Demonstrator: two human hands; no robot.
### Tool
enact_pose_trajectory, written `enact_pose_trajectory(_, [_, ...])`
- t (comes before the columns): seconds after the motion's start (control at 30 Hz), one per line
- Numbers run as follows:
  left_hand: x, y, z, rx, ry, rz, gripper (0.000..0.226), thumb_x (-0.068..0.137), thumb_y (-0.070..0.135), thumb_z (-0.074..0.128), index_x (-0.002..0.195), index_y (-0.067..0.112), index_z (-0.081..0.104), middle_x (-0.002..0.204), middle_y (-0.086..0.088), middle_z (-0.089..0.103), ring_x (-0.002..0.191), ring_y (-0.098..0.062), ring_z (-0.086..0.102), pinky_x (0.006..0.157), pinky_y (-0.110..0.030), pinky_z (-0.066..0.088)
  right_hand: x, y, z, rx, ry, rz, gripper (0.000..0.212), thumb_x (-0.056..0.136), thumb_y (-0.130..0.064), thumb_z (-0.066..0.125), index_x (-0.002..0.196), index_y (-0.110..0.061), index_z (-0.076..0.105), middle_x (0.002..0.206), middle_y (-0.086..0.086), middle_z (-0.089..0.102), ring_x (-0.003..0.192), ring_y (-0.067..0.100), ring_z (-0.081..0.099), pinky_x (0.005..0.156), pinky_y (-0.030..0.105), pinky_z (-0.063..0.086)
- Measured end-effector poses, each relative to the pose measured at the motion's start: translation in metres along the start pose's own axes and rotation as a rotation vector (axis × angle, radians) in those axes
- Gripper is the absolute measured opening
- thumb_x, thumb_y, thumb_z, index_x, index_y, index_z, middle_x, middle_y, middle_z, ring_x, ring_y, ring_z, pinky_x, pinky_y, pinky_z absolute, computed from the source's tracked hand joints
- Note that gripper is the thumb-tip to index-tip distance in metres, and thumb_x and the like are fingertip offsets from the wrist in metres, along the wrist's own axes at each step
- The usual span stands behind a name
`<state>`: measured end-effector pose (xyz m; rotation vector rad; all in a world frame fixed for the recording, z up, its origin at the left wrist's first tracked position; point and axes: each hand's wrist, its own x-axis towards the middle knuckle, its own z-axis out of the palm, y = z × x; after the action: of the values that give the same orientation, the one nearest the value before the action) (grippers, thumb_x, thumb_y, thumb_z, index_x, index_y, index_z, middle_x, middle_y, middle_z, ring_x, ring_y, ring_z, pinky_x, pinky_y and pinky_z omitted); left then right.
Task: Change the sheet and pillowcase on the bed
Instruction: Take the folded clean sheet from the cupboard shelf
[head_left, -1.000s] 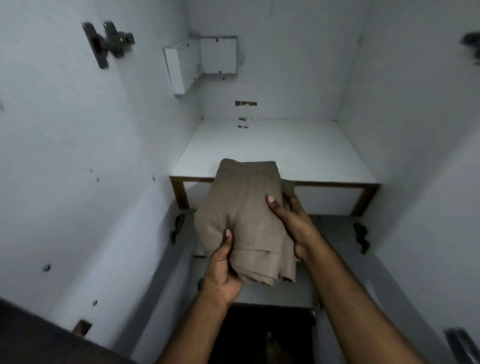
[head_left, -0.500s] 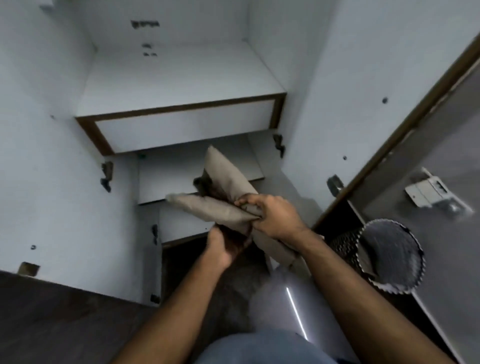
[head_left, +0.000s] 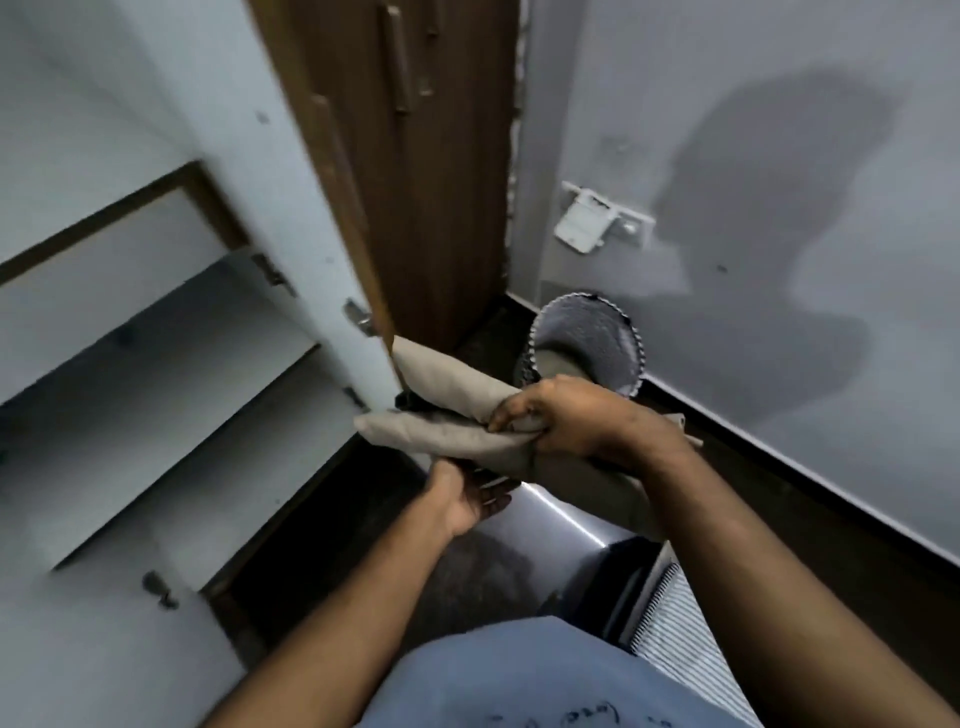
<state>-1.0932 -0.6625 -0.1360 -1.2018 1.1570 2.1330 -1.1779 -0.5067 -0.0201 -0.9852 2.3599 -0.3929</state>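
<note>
In the head view, one folded beige linen bundle (head_left: 457, 415) is held in the air in front of the person, just right of the open wardrobe (head_left: 171, 364) and above the dark floor (head_left: 857, 530). Whether it is the sheet or the pillowcase cannot be told. Its long axis runs from the far left down toward the near right, with the loose folded end pointing at the wardrobe's edge. The right hand (head_left: 576, 415) lies on top, fingers curled round the bundle's middle. The left hand (head_left: 467, 496) sits underneath, palm up and fingers fairly flat, supporting it rather than clasping. Both hands touch the cloth; the right has the firmer hold. I count one bundle, two hands, one mesh bin (head_left: 587, 345) beyond by the wall (head_left: 727, 130), and three white wardrobe shelves.
</note>
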Motion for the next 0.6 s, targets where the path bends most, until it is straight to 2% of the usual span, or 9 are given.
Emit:
enact_pose_trajectory(0.1, [0.001, 0.004, 0.07, -0.003, -0.038, 0.035, 0.042, 0.102, 0.042, 0.039, 0.104, 0.013, 0.069, 0.095, -0.016, 0.074, 0.086, -0.033, 0.069, 0.083, -0.043, 0.052, -0.037, 0.048, -0.004, 0.052, 0.123, 0.097, 0.066, 0.066, -0.026, 0.066, 0.125, -0.052, 0.054, 0.122, -0.017, 0.067, 0.109, 0.015, 0.064, 0.091, 0.038, 0.053])
enact_pose_trajectory(0.2, [0.002, 0.002, 0.129, -0.002, -0.149, 0.064, 0.039, 0.103, 0.036, 0.039, 0.102, 0.013, 0.071, 0.092, -0.017, 0.076, 0.083, -0.034, 0.07, 0.075, -0.048, 0.057, -0.074, 0.084, -0.002, 0.117, 0.3, 0.205, 0.066, 0.064, -0.026, 0.064, 0.125, -0.051, 0.056, 0.125, -0.019, 0.064, 0.111, 0.014, 0.062, 0.089, 0.039, 0.053])
enact_pose_trajectory(0.27, [0.007, -0.007, 0.166, 0.066, -0.214, 0.048, 0.043, 0.104, 0.036, 0.033, 0.103, 0.014, 0.07, 0.09, -0.016, 0.076, 0.085, -0.034, 0.069, 0.079, -0.047, 0.054, -0.101, 0.105, 0.004, 0.166, 0.424, 0.307, 0.066, 0.064, -0.025, 0.066, 0.124, -0.05, 0.057, 0.127, -0.02, 0.062, 0.113, 0.014, 0.06, 0.089, 0.039, 0.053])
enact_pose_trajectory(0.37, [0.01, -0.02, 0.208, 0.208, -0.326, 0.002, 0.052, 0.104, 0.051, 0.03, 0.107, 0.016, 0.068, 0.094, -0.012, 0.075, 0.092, -0.03, 0.067, 0.083, -0.046, 0.052, -0.142, 0.127, 0.015, 0.267, 0.604, 0.486, 0.066, 0.065, -0.024, 0.066, 0.125, -0.051, 0.054, 0.128, -0.019, 0.062, 0.116, 0.014, 0.06, 0.091, 0.039, 0.052])
enact_pose_trajectory(0.47, [0.014, -0.043, 0.241, 0.336, -0.501, -0.058, 0.062, 0.099, 0.066, 0.034, 0.115, 0.018, 0.069, 0.111, -0.009, 0.074, 0.1, -0.027, 0.069, 0.092, -0.049, 0.052, -0.186, 0.133, 0.027, 0.334, 0.756, 0.676, 0.064, 0.067, -0.025, 0.065, 0.126, -0.05, 0.054, 0.125, -0.019, 0.065, 0.114, 0.013, 0.062, 0.09, 0.038, 0.053])
enact_pose_trajectory(0.53, [0.009, -0.058, 0.262, 0.437, -0.628, -0.106, 0.065, 0.097, 0.068, 0.035, 0.121, 0.018, 0.068, 0.121, -0.01, 0.07, 0.106, -0.027, 0.067, 0.102, -0.054, 0.047, -0.216, 0.126, 0.036, 0.362, 0.844, 0.823, 0.063, 0.07, -0.025, 0.067, 0.126, -0.049, 0.056, 0.125, -0.018, 0.065, 0.115, 0.012, 0.062, 0.091, 0.037, 0.053])
enact_pose_trajectory(0.6, [0.002, -0.076, 0.276, 0.523, -0.742, -0.175, 0.063, 0.096, 0.068, 0.037, 0.12, 0.019, 0.069, 0.12, -0.009, 0.07, 0.106, -0.027, 0.066, 0.105, -0.055, 0.042, -0.241, 0.112, 0.05, 0.374, 0.92, 0.954, 0.061, 0.072, -0.028, 0.072, 0.128, -0.048, 0.057, 0.128, -0.018, 0.064, 0.117, 0.012, 0.06, 0.094, 0.037, 0.052])
